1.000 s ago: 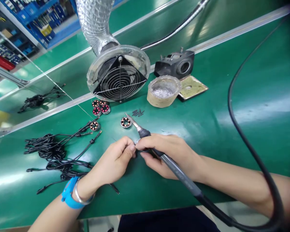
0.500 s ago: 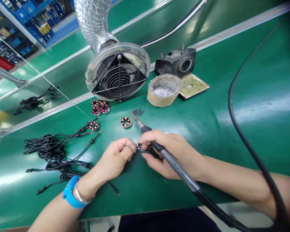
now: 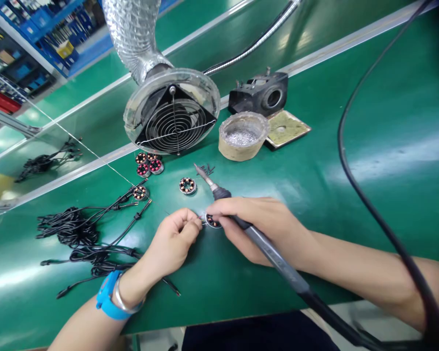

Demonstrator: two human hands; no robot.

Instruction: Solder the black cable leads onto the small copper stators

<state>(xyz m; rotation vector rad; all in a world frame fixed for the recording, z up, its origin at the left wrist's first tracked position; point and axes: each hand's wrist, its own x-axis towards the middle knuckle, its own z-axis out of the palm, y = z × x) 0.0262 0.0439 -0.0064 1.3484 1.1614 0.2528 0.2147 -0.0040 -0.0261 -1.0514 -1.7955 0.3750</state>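
Observation:
My right hand (image 3: 270, 229) is closed around a soldering iron (image 3: 274, 256), whose tip points up and to the left. Its thumb and forefinger also grip a small motor stator (image 3: 212, 223) with copper windings, partly covered by the fingers. Close by on the left, my left hand (image 3: 177, 240) pinches thin wires at the stator's edge; the exact ends are hidden by the fingertips. Another stator (image 3: 187, 185) lies on the green bench just beyond both hands. Past the iron's tip sits a small heap of short black tube pieces (image 3: 207, 170).
Bundled black cables (image 3: 69, 226) lie to the left, with a stator (image 3: 140, 193) at their ends. Several more stators (image 3: 149, 165) sit below a fume extractor (image 3: 173, 117). Behind are a solder pot (image 3: 243, 146), a black iron stand (image 3: 259, 95) and a sponge tray (image 3: 287, 129). The iron's cord (image 3: 346, 161) loops on the right.
The right fingers have shifted on the stator, so more of its windings show. Both hands stay close together, and the whole view has moved slightly.

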